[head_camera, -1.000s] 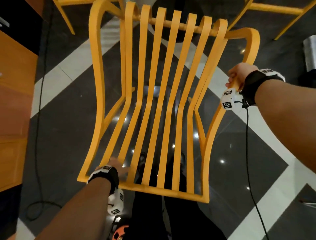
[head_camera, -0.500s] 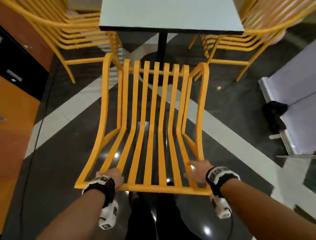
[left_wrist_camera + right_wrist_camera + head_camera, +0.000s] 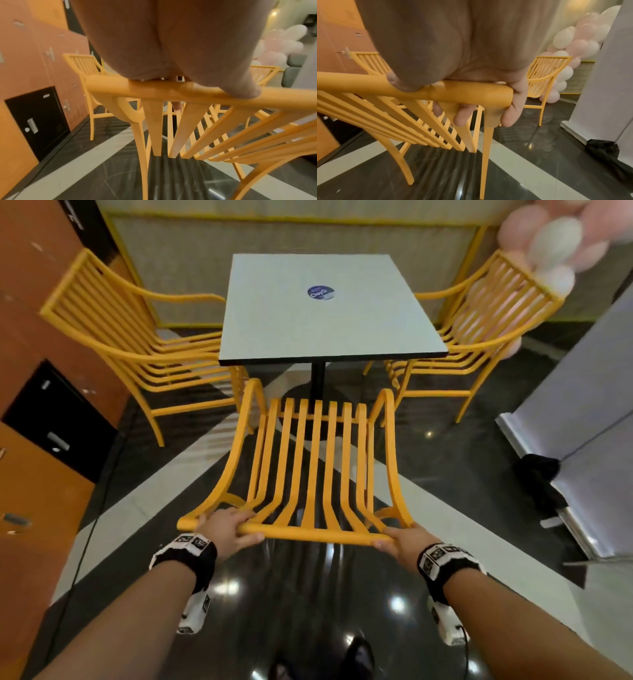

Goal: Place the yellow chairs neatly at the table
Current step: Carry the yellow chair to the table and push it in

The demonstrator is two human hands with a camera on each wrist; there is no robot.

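- Dark glossy floor (image 3: 445, 474) with pale stripes; square table (image 3: 329, 313) between two side chairs (image 3: 137, 350)
- Left hand (image 3: 226, 527) and right hand (image 3: 404, 541): fingers curled round top rail of yellow chair (image 3: 318, 460), facing table's near edge

The table (image 3: 329, 313) is positioned at the centre. One chair (image 3: 137, 344) is set at its left side, another (image 3: 479, 337) at its right. A third chair (image 3: 315, 467) is located at its near edge. Balloons (image 3: 555, 237) are located far right.
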